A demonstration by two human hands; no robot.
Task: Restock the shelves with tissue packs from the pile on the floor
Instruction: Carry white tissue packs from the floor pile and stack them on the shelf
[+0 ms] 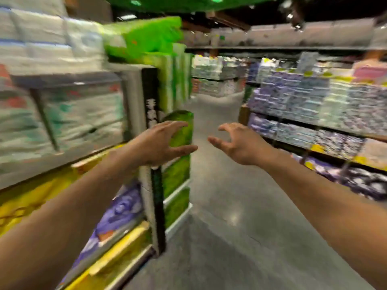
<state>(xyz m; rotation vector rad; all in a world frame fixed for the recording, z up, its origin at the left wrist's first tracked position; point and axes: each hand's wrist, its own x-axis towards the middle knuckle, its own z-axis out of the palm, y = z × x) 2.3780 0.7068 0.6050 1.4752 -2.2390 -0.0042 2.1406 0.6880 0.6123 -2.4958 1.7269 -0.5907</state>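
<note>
The picture is motion-blurred. My left hand (161, 143) reaches forward with spread fingers, in front of the end post (149, 97) of the left shelf unit and a green pack (182, 128) stacked at its end; it holds nothing. My right hand (238, 143) is out over the aisle, fingers loosely curved, empty. A bright green tissue pack (144, 36) lies on top of the left shelf, beside white packs (41, 40). No pile on the floor is in view.
The left shelves hold white, yellow (31, 197) and purple packs (123, 208). On the right, shelves (314, 122) carry blue and purple packs. The grey floor aisle (219, 195) runs between them toward more shelving at the back.
</note>
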